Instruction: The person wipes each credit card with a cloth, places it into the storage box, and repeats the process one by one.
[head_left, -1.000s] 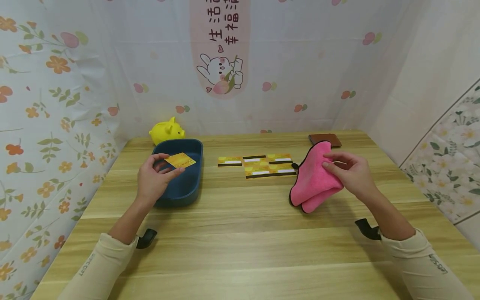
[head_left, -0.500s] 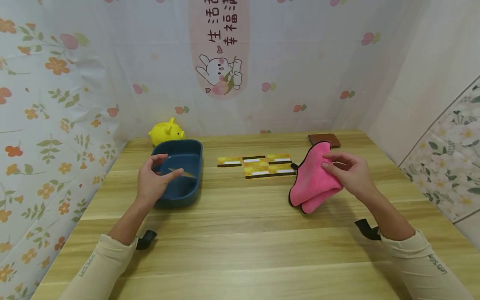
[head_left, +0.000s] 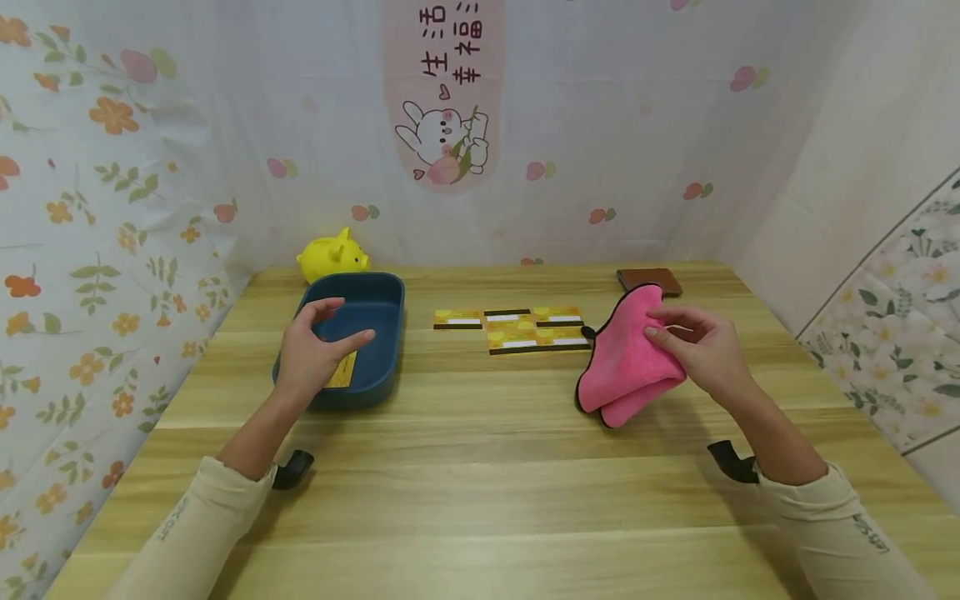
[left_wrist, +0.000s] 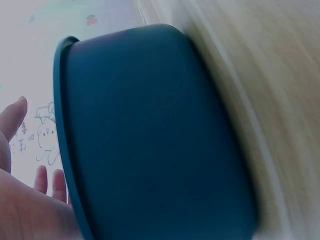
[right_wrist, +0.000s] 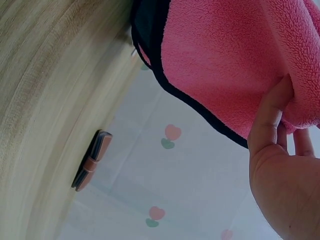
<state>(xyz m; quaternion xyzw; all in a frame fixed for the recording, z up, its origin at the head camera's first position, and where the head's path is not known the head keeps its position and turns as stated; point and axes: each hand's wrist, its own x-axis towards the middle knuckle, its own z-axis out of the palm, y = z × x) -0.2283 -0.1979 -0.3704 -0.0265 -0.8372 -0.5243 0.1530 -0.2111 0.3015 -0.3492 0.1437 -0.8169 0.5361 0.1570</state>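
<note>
Over the dark blue bin (head_left: 390, 367) my left hand (head_left: 311, 354) is spread, thumb and fingers apart, holding nothing. A yellow card (head_left: 342, 372) lies inside the bin, partly hidden by that hand. In the left wrist view the bin's outer wall (left_wrist: 155, 130) fills the middle, with the hand beyond its rim. My right hand (head_left: 705, 350) pinches a pink cloth (head_left: 626, 362) with black edging and holds it up above the table. In the right wrist view the thumb presses into a fold of the cloth (right_wrist: 220, 55).
Several yellow cards (head_left: 517, 329) lie face down mid-table, some touching side by side. A yellow piggy bank (head_left: 330, 257) stands behind the bin. Behind the cloth, at the back right, lies a brown wallet (head_left: 651, 281). A patterned curtain (head_left: 600, 125) hangs along the table's back edge.
The yellow card left my left hand, fell, and now lies in the bin. The left thumb and fingers stay apart. My right hand and the cloth hold nearly still.
</note>
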